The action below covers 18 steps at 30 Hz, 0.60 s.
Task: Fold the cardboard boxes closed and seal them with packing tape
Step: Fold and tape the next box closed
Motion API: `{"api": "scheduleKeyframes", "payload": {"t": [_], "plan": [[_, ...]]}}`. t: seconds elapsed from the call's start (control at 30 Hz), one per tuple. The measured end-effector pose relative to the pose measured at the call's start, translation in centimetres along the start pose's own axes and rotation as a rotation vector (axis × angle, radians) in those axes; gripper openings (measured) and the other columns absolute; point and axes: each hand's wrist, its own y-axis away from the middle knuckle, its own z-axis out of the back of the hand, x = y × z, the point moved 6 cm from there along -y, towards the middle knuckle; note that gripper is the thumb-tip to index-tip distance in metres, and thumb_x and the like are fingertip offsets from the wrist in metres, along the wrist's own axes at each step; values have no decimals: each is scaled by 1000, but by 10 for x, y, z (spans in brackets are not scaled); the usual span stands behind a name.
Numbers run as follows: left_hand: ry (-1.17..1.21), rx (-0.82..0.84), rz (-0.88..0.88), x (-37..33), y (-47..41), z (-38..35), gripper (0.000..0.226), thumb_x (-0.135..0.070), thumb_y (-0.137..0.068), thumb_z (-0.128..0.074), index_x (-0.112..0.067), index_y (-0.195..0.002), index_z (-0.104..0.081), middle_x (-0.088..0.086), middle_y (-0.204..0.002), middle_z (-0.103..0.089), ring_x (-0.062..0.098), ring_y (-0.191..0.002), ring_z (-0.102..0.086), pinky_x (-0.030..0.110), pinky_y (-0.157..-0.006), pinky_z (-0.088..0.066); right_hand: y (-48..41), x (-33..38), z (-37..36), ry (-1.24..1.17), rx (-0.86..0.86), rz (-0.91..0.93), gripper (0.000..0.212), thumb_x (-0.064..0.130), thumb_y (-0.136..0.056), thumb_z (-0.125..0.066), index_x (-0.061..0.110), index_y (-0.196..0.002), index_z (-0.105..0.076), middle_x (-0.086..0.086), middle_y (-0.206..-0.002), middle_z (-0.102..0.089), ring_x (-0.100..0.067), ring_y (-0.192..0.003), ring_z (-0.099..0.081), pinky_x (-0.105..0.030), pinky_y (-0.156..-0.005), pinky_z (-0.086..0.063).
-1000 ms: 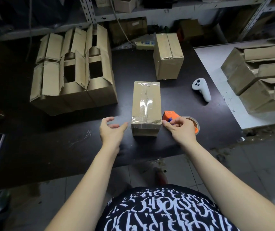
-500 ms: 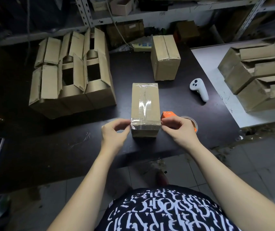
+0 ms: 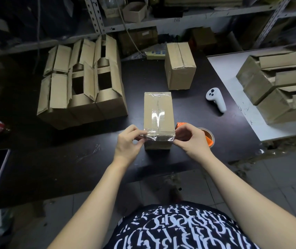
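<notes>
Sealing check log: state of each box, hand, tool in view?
Near brown cardboard box: closed, taped.
Far brown cardboard box: closed, taped.
Left cluster of cardboard boxes: flaps open.
Left hand: pinches near box's corner.
Right hand: pinches opposite corner.
Orange tape dispenser: set down, partly hidden.

The closed box (image 3: pixel 157 106) in the middle is light brown cardboard, and the clear tape (image 3: pixel 159 138) on it shines silver-white where light falls. The open boxes (image 3: pixel 82 103) at the left, the second closed box (image 3: pixel 179 72) behind and the stacked boxes (image 3: pixel 276 90) at the right have the same plain brown. The table (image 3: pixel 68 169) is almost black, with some pale scratches. The tape dispenser (image 3: pixel 208 140) is bright orange. The controller (image 3: pixel 217 100) is white with small dark buttons, and the side table (image 3: pixel 233 83) is white too. The shirt (image 3: pixel 176 229) is black with a dense white pattern like letters. The floor (image 3: pixel 251 178) is grey tiles.
</notes>
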Motion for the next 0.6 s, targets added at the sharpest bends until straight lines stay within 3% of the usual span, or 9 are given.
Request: {"api": "scheduleKeyframes", "payload": {"t": [0.13, 0.33, 0.6], "plan": [[-32, 10, -1, 1, -1, 0, 22, 7, -76, -84, -2, -95, -77, 6, -86, -64, 9, -71, -62, 18, -70, -55, -5, 3, -2, 46, 23, 13, 29, 4, -73, -91, 18, -84, -68, -3, -81, -76, -25, -78, -74, -41, -79, -62], [-54, 39, -23, 0, -5, -2, 25, 10, -72, -85, -1, -93, -76, 8, -85, -67, 11, -71, -62, 7, -73, -49, -6, 4, -1, 87, 24, 25, 30, 8, -72, -93, 20, -83, -67, -1, -81, -75, -22, -78, -73, -37, -76, -62], [-95, 26, -53, 0, -6, -5, 25, 8, -74, -85, -3, -94, -76, 7, -88, -67, 13, -70, -63, 16, -69, -53, -7, 13, -2, 157, 24, 113, 32, 3, -75, -88, 18, -88, -63, 0, -82, -72, -18, -75, -70, -27, -70, -58]]}}
